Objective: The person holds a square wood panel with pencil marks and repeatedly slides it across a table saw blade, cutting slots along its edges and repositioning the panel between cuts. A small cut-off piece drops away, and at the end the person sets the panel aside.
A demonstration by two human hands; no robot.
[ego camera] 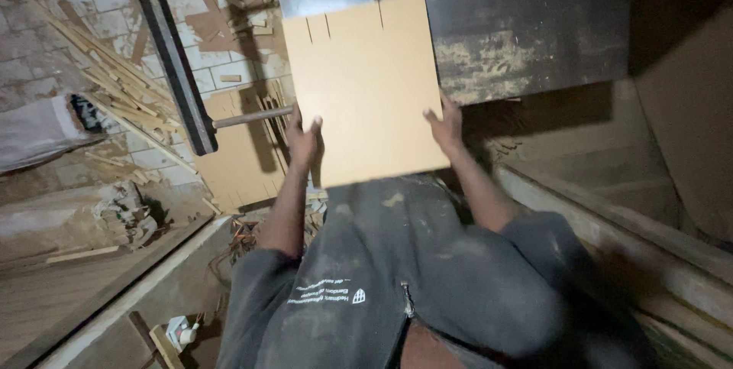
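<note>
Dusty saw table: left hand, right hand grip tan board, notched end pointing away.

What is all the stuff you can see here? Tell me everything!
board: one, tan, with slots cut in its far edge, held flat over the dark table
table: one, black and scuffed, at the top
bar: one, black, slanting at the upper left
wood strips: many, pale, scattered on the tiled floor at the left
tan offcuts: several, on the floor under the board
left hand: one, gripping the board's left edge
right hand: one, gripping the board's right edge
</note>
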